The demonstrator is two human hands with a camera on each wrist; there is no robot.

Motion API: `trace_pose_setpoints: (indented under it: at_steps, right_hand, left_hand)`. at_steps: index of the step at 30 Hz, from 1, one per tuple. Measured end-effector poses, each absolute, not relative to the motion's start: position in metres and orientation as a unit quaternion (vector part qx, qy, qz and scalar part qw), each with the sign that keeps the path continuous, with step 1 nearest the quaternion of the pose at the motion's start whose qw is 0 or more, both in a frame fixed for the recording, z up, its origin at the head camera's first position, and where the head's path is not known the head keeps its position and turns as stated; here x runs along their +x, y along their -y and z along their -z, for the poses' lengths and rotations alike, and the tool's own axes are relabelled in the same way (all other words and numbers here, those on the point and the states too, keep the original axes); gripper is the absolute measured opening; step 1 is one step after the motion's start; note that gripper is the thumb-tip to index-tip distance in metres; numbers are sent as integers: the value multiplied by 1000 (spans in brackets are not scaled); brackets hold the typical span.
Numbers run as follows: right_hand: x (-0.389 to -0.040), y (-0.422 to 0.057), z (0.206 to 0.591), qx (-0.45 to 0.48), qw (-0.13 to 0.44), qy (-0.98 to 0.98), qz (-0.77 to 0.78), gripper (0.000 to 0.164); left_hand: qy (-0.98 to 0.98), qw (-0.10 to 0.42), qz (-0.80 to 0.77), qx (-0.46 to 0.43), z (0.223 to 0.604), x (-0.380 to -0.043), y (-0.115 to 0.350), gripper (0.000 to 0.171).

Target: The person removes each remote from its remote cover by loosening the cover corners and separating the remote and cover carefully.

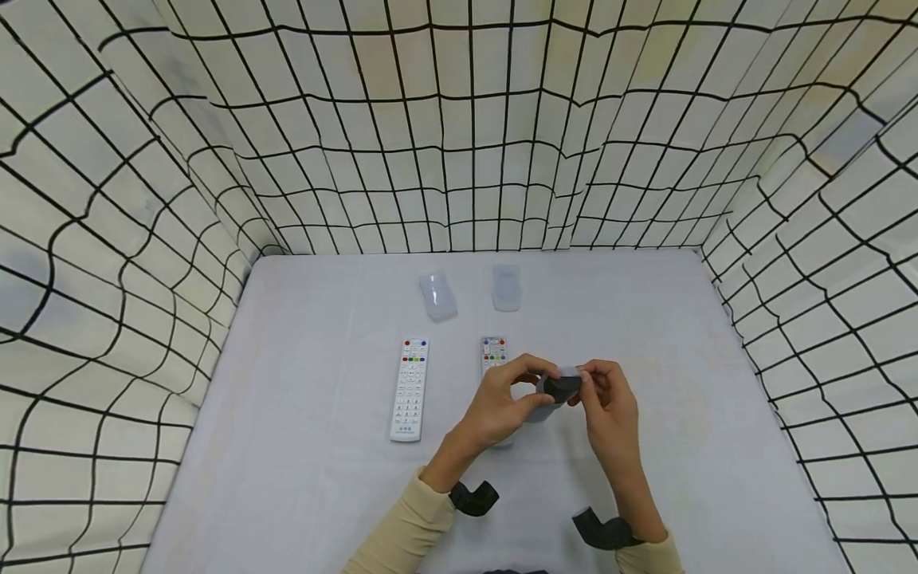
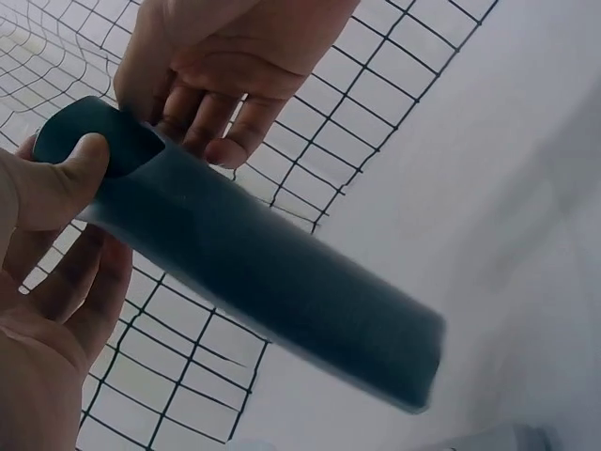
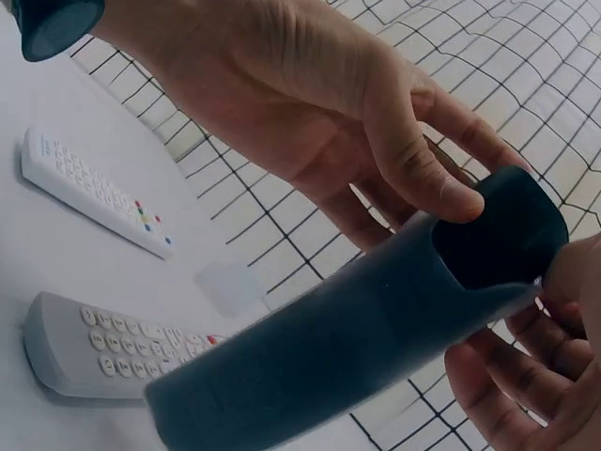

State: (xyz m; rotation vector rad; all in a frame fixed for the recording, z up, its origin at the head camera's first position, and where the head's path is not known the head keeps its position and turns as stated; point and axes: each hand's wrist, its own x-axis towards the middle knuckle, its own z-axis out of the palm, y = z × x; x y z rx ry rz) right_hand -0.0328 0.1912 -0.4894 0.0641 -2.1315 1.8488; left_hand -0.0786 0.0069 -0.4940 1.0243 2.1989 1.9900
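Observation:
Both hands hold a long dark object, shaped like a remote control, in a translucent sleeve [image 2: 282, 268] above the table. Its bare black end [image 1: 562, 388] shows at the sleeve's open end. My left hand [image 1: 502, 405] pinches that end, thumb on the dark surface in the left wrist view. From the other side, my right hand [image 1: 611, 406] grips the sleeve's mouth between thumb and fingers. Beneath my left hand lies a light remote control [image 1: 494, 348], partly hidden by it. Another white remote control [image 1: 410, 391] lies to the left, buttons up.
Two translucent pieces [image 1: 438, 296] [image 1: 506, 288] lie at the back of the white table [image 1: 308, 335]. Black-lined netting [image 1: 459, 159] over pale walls encloses the table at the back and both sides. Dark curved bands [image 1: 475, 499] sit at the wrists.

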Motion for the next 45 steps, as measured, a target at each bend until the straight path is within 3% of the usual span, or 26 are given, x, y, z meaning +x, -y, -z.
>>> trace_pose_setpoints:
  at_steps: [7, 17, 30, 45]
  right_hand:
    - [-31, -201, 490, 51, 123, 717, -684, 18]
    - [-35, -206, 495, -17, 52, 742, -668, 35]
    - [-53, -212, 508, -39, 45, 749, -659, 33]
    - [-59, -210, 509, -83, 53, 757, -646, 32]
  left_hand:
    - [-698, 37, -652, 292, 493, -79, -8, 37]
    - [-697, 87, -665, 254, 500, -85, -13, 41]
    - [-680, 150, -673, 249, 508, -98, -13, 36]
    - [-746, 95, -639, 163, 517, -103, -19, 25]
